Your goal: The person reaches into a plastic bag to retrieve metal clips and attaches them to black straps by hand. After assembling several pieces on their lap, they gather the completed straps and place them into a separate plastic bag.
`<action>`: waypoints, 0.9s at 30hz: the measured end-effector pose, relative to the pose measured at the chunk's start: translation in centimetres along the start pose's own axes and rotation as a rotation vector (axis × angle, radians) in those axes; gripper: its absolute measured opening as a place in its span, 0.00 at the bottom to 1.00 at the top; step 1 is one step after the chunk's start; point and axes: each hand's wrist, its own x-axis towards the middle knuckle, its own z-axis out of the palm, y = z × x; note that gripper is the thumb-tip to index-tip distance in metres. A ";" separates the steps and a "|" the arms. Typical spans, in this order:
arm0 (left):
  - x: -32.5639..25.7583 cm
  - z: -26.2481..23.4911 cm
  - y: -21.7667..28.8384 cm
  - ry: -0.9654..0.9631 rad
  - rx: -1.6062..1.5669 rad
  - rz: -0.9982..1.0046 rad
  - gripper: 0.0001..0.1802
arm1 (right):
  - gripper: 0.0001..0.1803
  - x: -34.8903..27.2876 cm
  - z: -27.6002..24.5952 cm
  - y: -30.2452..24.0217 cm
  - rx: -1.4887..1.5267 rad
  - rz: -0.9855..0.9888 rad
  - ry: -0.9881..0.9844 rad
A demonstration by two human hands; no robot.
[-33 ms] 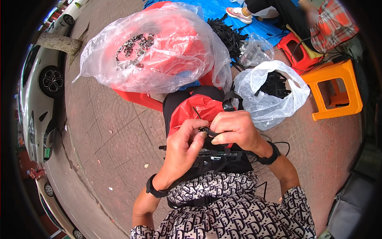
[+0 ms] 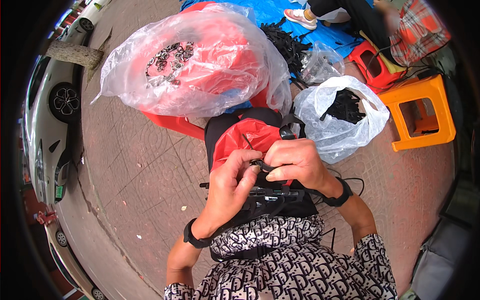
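Patterned reddish pavement (image 2: 135, 200) spread all around me, with a silver-grey car (image 2: 42, 145) standing over to my left. Ahead, a blue sheet (image 2: 272, 11) lay on the ground behind a red stand (image 2: 175, 125), whose top was covered in clear plastic sheeting (image 2: 125, 55). At the upper right sat another person in a red plaid garment (image 2: 420, 32), near a small red stool (image 2: 382, 82). Closer to me on that side stood an orange stool (image 2: 444, 107), and just beside it a whitish plastic bag (image 2: 327, 137) gaped open over a heap of black strips (image 2: 345, 106). More black strips made a loose pile (image 2: 282, 42) beyond it, next to a small clear bag (image 2: 322, 65).

Red plastic (image 2: 237, 140) covered part of my lap. Above it, my left hand (image 2: 232, 180) and right hand (image 2: 300, 161) nearly met, a dark band (image 2: 197, 235) around my left wrist and another on the right. Small metal pieces (image 2: 170, 57) were scattered over the sheeted stand. Between my hands was a short black strap (image 2: 266, 168): my right thumb and forefinger pinched it, while my left thumb and forefinger pressed on its other end, where there was what looked like a small dark buckle (image 2: 256, 162), mostly hidden by my fingertips.
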 end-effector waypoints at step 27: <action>0.0 0.7 0.7 0.012 0.219 0.192 0.11 | 0.10 -1.0 1.5 -1.5 -0.281 -0.086 0.145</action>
